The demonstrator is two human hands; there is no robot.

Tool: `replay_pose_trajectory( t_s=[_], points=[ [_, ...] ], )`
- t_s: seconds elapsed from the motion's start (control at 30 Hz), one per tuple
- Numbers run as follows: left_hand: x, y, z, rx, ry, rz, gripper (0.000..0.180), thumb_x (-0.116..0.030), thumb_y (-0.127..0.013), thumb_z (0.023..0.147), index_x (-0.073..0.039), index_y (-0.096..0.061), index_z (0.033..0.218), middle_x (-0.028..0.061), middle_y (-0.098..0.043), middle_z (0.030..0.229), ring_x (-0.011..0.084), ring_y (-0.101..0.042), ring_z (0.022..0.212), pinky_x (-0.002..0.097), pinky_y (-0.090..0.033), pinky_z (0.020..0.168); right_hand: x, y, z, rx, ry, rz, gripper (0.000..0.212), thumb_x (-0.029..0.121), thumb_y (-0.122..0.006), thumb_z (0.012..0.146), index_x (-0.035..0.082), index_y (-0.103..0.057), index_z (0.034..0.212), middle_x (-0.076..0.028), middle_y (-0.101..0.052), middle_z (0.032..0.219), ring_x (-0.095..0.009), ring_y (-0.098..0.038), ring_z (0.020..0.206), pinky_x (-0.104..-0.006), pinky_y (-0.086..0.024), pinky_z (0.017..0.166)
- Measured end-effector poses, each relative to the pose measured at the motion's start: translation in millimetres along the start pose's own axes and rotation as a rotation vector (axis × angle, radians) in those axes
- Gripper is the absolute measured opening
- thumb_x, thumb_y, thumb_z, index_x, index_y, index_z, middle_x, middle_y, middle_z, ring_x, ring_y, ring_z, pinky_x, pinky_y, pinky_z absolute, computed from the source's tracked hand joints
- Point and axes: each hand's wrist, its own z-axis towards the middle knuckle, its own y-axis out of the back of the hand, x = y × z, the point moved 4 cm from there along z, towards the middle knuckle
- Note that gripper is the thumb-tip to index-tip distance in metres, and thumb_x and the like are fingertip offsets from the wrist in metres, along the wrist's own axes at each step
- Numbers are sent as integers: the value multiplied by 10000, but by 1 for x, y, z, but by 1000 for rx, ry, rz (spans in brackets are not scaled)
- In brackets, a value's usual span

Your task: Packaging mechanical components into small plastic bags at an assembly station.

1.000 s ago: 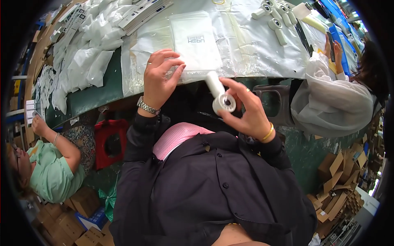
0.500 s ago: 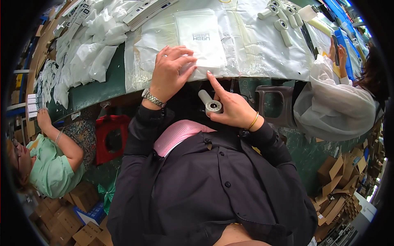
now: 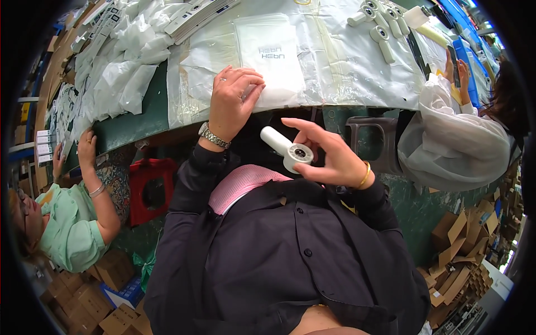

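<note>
My right hand (image 3: 335, 160) grips a white handheld fan (image 3: 297, 157) by its round head, thumb in front. The fan's handle (image 3: 274, 138) points up and left, just below the table edge. My left hand (image 3: 235, 101), with a ring and a metal watch at the wrist, rests at the table edge. Its fingers are curled in toward the thumb beside the left side of some frosted plastic bags (image 3: 271, 72) with dark print. Whatever those fingers may pinch is hidden.
Several similar white fans (image 3: 382, 43) lie at the far right. Crumpled white bags (image 3: 131, 72) and flat printed boxes (image 3: 198, 19) cover the left. A co-worker in green (image 3: 72, 226) works at left, another in a pale top (image 3: 452, 139) at right. A red stool (image 3: 151, 192) stands below.
My right hand has drawn back from the bags' lower edge, turning the fan's head more upward. My left hand has lifted slightly off that edge. The left co-worker's arm reaches the table.
</note>
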Motion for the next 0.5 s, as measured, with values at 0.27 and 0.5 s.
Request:
replay_pose_trajectory(
  t_s=[0.27, 0.5],
  points=[
    [-6, 1, -2, -54, -45, -25, 97, -127, -791, 936, -124, -758, 1027, 27, -778, 1080, 224, -721, 1105, 501, -417, 1165, 21, 6, 4, -296, 145, -57, 793, 36, -807, 843, 52, -501, 1575, -23, -652, 1003, -97, -599, 822, -261, -504, 738],
    [-13, 2, -3, -75, -57, -60, 99, -125, -790, 937, -121, -757, 1031, 28, -779, 1073, 228, -728, 1088, 499, -430, 1160, 11, 1, 18, -342, 125, -145, 804, 49, -820, 849, 48, -490, 1583, -29, -660, 1005, -91, -613, 821, -240, -491, 704]
  ],
)
